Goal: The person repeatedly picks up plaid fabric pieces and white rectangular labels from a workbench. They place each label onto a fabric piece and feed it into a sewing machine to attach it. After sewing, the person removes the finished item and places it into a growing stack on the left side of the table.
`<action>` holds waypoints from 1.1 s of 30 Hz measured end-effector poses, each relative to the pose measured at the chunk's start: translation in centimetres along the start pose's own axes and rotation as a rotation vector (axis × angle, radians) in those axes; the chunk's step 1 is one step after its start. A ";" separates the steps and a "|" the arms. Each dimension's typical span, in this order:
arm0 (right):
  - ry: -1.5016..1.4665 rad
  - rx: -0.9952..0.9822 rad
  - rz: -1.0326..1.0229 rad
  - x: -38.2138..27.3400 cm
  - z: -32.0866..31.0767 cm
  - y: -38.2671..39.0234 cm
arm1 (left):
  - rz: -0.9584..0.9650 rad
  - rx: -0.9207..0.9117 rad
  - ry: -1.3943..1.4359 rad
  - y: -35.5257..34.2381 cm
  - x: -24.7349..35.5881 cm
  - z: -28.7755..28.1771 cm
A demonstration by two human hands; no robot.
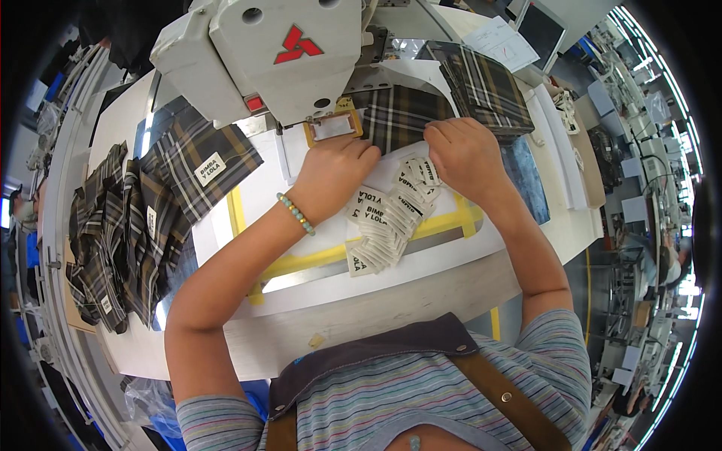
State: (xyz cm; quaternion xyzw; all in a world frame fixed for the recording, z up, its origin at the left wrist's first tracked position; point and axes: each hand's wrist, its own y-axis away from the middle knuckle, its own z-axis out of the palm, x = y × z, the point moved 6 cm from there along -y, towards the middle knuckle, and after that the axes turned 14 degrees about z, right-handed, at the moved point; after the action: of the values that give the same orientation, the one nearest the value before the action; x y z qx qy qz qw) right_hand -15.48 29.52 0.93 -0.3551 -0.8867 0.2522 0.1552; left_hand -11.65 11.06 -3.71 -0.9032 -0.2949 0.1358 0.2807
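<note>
A dark plaid fabric piece (398, 113) lies flat under the sewing machine head (289, 56), beside a small yellow-edged clamp frame (333, 126). My right hand (465, 156) is closed on the fabric's near right corner. With its fingers curled, my left hand (331, 174) is closed at the near left corner, just below the clamp frame; its fingertips are partly hidden. Between my wrists a fanned pile of cream labels (387, 225) with dark print spreads over the white work surface (301, 240).
Plaid pieces with labels on them (199, 161) lie heaped at the left. A stack of plaid pieces (489, 94) sits at the back right, near a sheet of paper (502, 41) and a screen (541, 34). Yellow tape (301, 259) marks the surface.
</note>
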 end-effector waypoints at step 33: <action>-0.300 -0.419 -0.005 0.0 5.1 1.0 | -0.279 -0.191 0.096 9.9 0.6 -5.6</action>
State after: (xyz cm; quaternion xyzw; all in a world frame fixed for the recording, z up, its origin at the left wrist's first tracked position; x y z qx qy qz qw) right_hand -17.24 28.38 -3.85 -0.3359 -0.9336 0.1125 -0.0542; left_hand -4.34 2.43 -5.04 -0.8815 -0.4153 0.0236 0.2236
